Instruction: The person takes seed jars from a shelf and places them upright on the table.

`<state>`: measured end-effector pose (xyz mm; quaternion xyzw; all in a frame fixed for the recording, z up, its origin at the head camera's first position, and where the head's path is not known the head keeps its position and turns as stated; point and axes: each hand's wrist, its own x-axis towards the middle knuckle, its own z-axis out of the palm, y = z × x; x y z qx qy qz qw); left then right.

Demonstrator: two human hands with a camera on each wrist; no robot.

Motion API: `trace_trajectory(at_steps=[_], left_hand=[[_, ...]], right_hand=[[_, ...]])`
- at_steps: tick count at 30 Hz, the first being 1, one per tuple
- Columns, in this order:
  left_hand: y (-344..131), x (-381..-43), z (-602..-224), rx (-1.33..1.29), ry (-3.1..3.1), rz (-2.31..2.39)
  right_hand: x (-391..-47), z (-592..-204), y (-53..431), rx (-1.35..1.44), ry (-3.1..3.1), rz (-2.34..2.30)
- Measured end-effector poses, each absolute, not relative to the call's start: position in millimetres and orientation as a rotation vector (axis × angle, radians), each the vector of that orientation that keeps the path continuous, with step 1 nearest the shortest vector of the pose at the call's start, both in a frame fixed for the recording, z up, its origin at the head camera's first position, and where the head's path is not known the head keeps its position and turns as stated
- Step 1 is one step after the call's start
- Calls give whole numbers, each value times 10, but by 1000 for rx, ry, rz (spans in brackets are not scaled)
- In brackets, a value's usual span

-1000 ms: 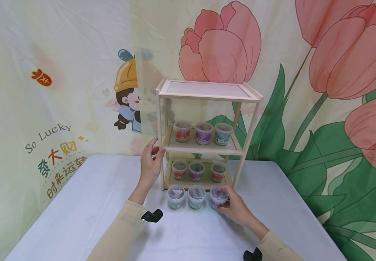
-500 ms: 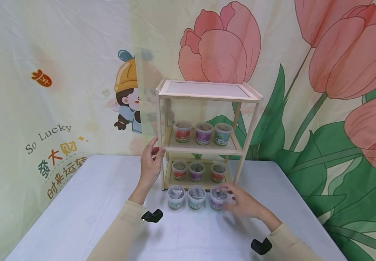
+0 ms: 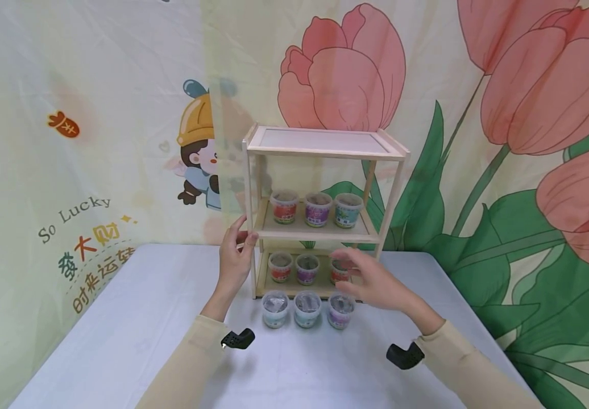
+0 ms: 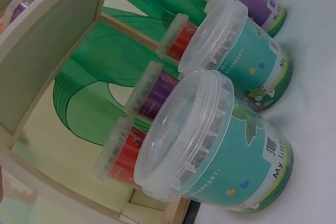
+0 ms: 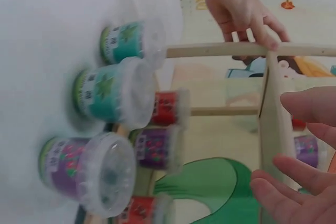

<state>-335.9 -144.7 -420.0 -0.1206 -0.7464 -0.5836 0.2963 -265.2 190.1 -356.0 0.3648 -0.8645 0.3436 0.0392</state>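
My left hand holds the left front post of a small wooden shelf rack, thumb in front, at the middle board. My right hand is in the air before the lower board's right end, fingers spread and holding nothing. It partly covers a red-labelled cup. Another red cup and a purple cup share that board. On the table in front stand two teal lidded cups and a purple one, in a row.
The middle board bears a red cup, a purple cup and a teal cup. A white cloth covers the table. Behind the rack hangs a printed curtain with tulips.
My right hand has let go of the purple cup in the front row, drawn back to the right, then risen towards the lower board. The left hand stays at the post.
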Motion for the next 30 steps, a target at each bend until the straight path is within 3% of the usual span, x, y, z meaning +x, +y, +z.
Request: trace_trajectory(at_steps=[13, 30], left_hand=[[-1450, -3378, -4222, -326, -1974, -1538], [-1456, -3399, -4241, -332, -1964, -1540]], right_hand=[[-2733, -3202, 1469, 1074, -2590, 1140], [-2908, -3065, 1165, 949, -2532, 1388]])
